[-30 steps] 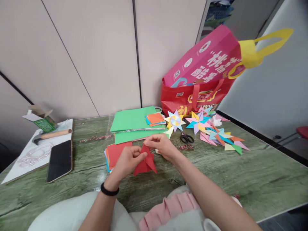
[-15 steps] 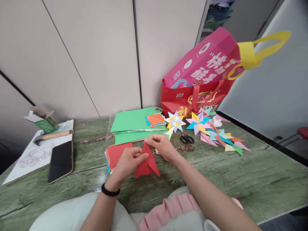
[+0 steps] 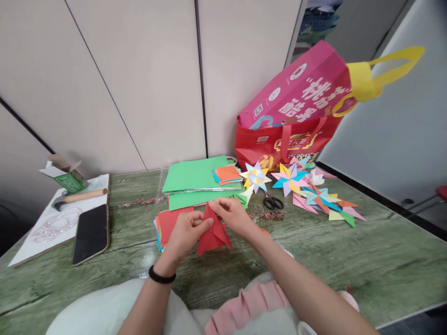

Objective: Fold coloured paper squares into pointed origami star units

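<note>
A folded red paper [image 3: 215,237] with a narrow pointed top and a wider, flared bottom is held above the table. My left hand [image 3: 186,230] pinches its left side between thumb and fingers. At the upper right of the paper, near its tip, my right hand [image 3: 232,215] has its fingers pressed together on the edge. Just behind my left hand lies a stack of coloured square sheets [image 3: 171,218], red on top. Green sheets [image 3: 195,174] lie farther back, with small squares, orange on top [image 3: 227,173], on them.
Paper stars [image 3: 256,177], black scissors [image 3: 273,203] and folded coloured pieces [image 3: 323,201] lie to the right, before a red bag [image 3: 258,144]. At the left are a phone [image 3: 91,234], a hammer [image 3: 82,197], a small box [image 3: 66,179] and a white board [image 3: 26,249].
The red paper's tip now shows above my fingers, and the paper is turned slightly. My right hand has shifted a little down. The whole view has moved slightly.
</note>
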A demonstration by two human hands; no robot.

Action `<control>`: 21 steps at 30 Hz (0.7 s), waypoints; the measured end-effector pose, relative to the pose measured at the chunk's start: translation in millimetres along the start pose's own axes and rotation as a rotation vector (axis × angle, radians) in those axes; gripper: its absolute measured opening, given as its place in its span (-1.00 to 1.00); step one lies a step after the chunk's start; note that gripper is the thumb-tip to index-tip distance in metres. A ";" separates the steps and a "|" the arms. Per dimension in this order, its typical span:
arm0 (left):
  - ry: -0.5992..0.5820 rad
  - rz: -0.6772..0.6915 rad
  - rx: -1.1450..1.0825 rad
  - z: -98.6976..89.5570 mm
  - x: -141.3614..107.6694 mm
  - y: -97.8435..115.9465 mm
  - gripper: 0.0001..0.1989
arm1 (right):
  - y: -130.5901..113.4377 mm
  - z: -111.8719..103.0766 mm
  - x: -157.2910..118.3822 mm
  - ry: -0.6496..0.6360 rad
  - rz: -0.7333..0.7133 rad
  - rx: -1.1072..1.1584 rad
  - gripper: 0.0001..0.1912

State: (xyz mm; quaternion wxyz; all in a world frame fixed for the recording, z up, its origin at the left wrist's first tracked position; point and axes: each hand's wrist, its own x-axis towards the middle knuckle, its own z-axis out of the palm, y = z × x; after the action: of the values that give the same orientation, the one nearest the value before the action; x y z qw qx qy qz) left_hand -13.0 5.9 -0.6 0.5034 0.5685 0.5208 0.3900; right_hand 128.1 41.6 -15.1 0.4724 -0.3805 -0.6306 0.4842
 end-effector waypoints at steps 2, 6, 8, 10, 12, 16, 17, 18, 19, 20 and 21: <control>0.000 -0.003 -0.005 0.5 0.0 0.5 -0.62 | -0.1 1.9 -1.4 0.044 -0.014 -0.021 -0.67; -0.015 -0.008 -0.030 1.6 -0.2 1.2 -0.62 | -2.0 7.7 -7.6 0.156 -0.070 -0.153 -0.73; -0.024 -0.010 -0.039 1.5 -0.1 0.6 -0.63 | -3.0 10.0 -10.5 0.224 -0.112 -0.282 -0.76; -0.029 -0.010 -0.044 1.1 0.1 -0.5 -0.64 | -2.9 11.2 -11.7 0.259 -0.143 -0.375 -0.78; -0.024 -0.007 -0.046 0.6 0.4 -1.6 -0.64 | -1.2 11.6 -10.8 0.234 -0.130 -0.366 -0.77; 0.006 0.005 -0.073 0.7 0.5 -1.1 -0.64 | 3.1 12.4 -7.0 0.166 -0.079 -0.232 -0.71; 0.009 0.006 -0.082 1.1 0.4 -0.5 -0.64 | 3.4 12.9 -6.7 0.167 -0.081 -0.219 -0.70; 0.012 0.006 -0.088 1.7 0.2 0.1 -0.65 | 3.2 13.5 -6.9 0.172 -0.087 -0.220 -0.70; 0.013 0.004 -0.093 2.5 0.0 0.7 -0.65 | 2.6 14.0 -7.6 0.179 -0.094 -0.233 -0.70; 0.009 -0.001 -0.101 3.5 -0.2 1.3 -0.65 | 1.5 14.5 -8.5 0.187 -0.105 -0.259 -0.70; 0.002 -0.006 -0.116 4.5 -0.4 1.7 -0.66 | 0.1 14.7 -9.7 0.198 -0.122 -0.299 -0.71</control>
State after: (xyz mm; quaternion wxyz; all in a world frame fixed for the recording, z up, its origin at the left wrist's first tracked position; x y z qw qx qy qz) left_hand -8.3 4.9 0.2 0.5361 0.5366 0.4995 0.4186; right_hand 116.5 28.9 -18.7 0.4989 -0.4534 -0.6677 0.3158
